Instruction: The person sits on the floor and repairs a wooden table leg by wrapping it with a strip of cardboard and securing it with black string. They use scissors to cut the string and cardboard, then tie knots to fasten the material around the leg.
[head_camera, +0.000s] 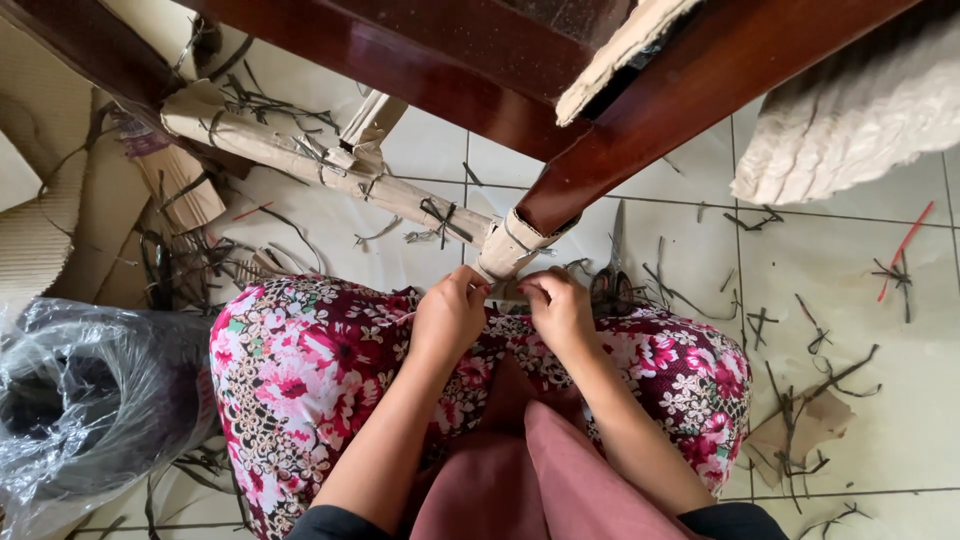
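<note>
While left hand (449, 312) and right hand (556, 308) pinch cardboard wrap (508, 250) edge, scissors (611, 272) just beside, littered tiles (880, 380) rightward.

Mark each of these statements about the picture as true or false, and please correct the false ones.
1. Both hands work at the wrapped foot of the wooden leg. True: the left hand and the right hand meet at the cardboard wrapping on the end of the dark wooden leg.
2. The scissors are in the right hand. False: the scissors lie on the tiled floor just beyond that hand.
3. A clear plastic bag lies at the far right. False: the plastic bag is at the lower left.
4. Dark strap offcuts are scattered on the tiles. True: strap offcuts lie around.
5. A red strip lies on the floor at the right. True: red strip.
</note>
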